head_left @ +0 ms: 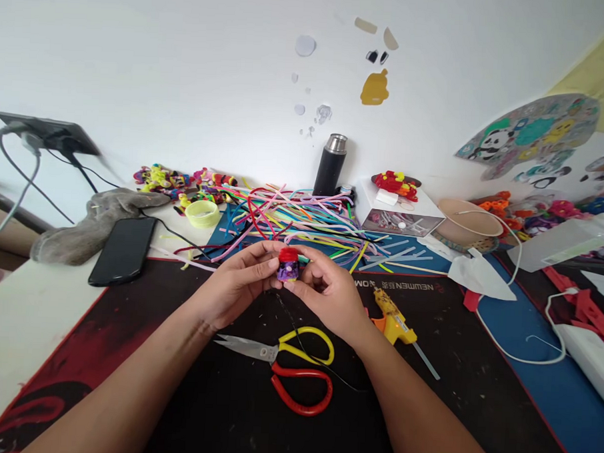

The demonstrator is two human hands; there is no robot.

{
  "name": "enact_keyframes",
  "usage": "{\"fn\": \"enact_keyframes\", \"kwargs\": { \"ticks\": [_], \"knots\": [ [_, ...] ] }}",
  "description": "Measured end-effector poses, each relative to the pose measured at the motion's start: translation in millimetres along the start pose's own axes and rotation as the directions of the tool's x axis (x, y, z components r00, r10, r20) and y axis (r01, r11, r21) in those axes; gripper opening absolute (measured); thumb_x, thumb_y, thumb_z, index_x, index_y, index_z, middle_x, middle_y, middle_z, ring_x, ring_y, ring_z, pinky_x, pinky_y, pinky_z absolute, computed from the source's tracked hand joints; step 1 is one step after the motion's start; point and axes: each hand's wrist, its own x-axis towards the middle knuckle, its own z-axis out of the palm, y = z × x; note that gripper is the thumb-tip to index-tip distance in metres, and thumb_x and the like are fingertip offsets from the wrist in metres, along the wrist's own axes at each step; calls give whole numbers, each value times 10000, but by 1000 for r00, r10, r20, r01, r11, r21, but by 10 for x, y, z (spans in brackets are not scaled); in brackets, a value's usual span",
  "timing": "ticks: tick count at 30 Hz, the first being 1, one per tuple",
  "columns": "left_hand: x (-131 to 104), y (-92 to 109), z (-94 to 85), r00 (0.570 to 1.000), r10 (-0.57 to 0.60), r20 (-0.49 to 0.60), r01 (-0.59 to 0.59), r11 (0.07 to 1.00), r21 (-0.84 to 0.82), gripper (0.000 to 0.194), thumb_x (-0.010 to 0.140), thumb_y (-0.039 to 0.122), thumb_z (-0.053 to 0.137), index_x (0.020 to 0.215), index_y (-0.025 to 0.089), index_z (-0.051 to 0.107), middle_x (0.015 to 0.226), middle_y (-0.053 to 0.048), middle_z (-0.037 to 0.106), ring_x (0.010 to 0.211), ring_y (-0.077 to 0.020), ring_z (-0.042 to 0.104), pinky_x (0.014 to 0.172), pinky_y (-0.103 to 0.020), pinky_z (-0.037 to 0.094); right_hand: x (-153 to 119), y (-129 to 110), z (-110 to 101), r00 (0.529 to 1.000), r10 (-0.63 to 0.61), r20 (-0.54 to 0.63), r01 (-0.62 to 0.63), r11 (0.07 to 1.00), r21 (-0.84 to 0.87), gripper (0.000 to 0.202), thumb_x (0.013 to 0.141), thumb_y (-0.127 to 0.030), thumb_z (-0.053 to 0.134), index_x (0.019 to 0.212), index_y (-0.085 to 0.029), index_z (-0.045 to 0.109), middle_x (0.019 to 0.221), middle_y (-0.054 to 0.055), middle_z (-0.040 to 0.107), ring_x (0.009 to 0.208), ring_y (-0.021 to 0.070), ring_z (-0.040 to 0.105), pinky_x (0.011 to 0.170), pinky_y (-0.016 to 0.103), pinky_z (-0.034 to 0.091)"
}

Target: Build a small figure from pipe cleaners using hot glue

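Bare mat (455, 387) lies to the right of the glue gun (394, 317); the scissors (274, 353) lie on the near side of the hands, and the pile of fuzzy sticks (292, 216) bounds the far side. The small fuzzy toy (287, 264) is held above the mat between both hands, red end up, purple part below, long axis roughly upright. Left hand (237, 280): thumb and fingers pinched on its left side. Right hand (332, 291): fingers curled, thumb and fingertips closed on its right side. Toy's far side hidden; fine detail unclear; forearms cut off below.
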Motion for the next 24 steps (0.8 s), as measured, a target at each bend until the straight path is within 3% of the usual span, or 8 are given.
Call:
{"fn": "enact_keyframes", "kwargs": {
  "ticks": [8, 24],
  "knots": [
    [6, 12, -6, 1000, -14, 19, 15, 1000, -25, 279, 841, 313, 855, 1082, 180, 807, 1025, -85, 758, 850, -186, 681, 731, -274, 569, -3, 0, -5, 1000, 2, 1, -2, 1000, 6, 561, 916, -313, 751, 1456, -233, 620, 673, -76, 504, 603, 116, 461, 601, 253, 418],
    [3, 17, -5, 1000, -23, 7, 23, 1000, -9, 292, 789, 225, 873, 1071, 179, 809, 1032, -66, 721, 832, -161, 654, 739, -257, 587, -2, -10, 3, 1000, -3, 7, 3, 999, 41, 560, 909, -277, 749, 1450, -212, 621, 675, -78, 499, 603, 111, 458, 604, 254, 402]
  ]
}}
